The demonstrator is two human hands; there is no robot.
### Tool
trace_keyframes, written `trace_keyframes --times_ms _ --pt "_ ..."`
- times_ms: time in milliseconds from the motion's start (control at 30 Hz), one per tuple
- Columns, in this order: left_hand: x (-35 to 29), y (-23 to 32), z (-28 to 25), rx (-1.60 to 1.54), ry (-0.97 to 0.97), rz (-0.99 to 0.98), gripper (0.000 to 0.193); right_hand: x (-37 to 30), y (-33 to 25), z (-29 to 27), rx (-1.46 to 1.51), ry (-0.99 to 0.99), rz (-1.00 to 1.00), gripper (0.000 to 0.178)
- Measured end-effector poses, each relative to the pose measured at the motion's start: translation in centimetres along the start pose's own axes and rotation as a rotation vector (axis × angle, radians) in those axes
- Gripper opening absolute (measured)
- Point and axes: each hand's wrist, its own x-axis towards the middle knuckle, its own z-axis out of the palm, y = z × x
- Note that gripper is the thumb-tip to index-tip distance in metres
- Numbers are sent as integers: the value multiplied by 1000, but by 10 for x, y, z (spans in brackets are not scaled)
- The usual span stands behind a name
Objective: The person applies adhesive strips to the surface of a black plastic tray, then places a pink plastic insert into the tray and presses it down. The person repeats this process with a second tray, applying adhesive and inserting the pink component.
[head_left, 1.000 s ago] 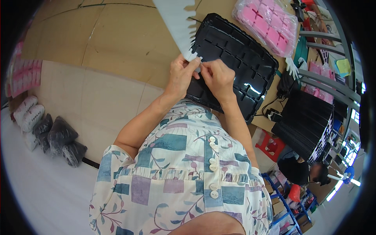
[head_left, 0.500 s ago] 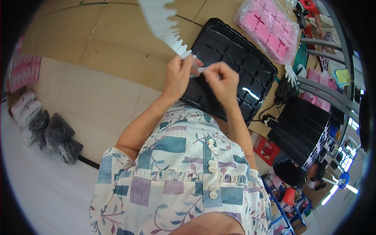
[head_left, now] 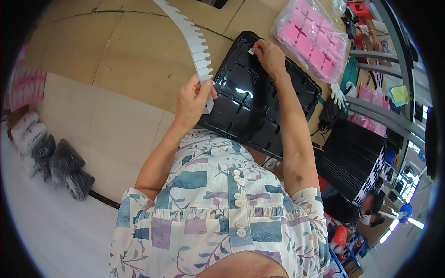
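A long white strip [head_left: 198, 51] with a row of notched tabs along one edge curves away from my left hand [head_left: 191, 103]. The thumb and fingers of that hand are closed on its near end, beside the left edge of a black plastic tray [head_left: 273, 121]. The tray is divided into shallow compartments. Over its far part, my right hand [head_left: 271, 59] pinches a small white piece [head_left: 251, 51], which looks like one of the tabs. Whether this piece touches the tray, I cannot tell.
Beyond the tray lies a clear bag of pink trays [head_left: 311, 39] on the brown tabletop [head_left: 139, 55]. A white glove [head_left: 337, 95] rests near the grey metal frame [head_left: 371, 107]. Black stacked trays [head_left: 353, 155] stand at the right. Dark bags [head_left: 67, 161] sit at the left.
My right hand has moved away from the strip to the far part of the tray, carrying a small white piece. My left hand has shifted slightly left and nearer with the strip.
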Motion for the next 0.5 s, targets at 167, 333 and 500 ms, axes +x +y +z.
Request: trace_keyframes --times_ms 167,333,500 --pt "0 -6 2 10 -45 -34 16 -3 2 1 17 14 3 16" --pt "-1 -8 7 29 -97 -43 16 2 3 6 -92 28 -99 15" --pt "-1 -4 12 36 -118 -21 15 4 -2 7 -165 8 -73 14"
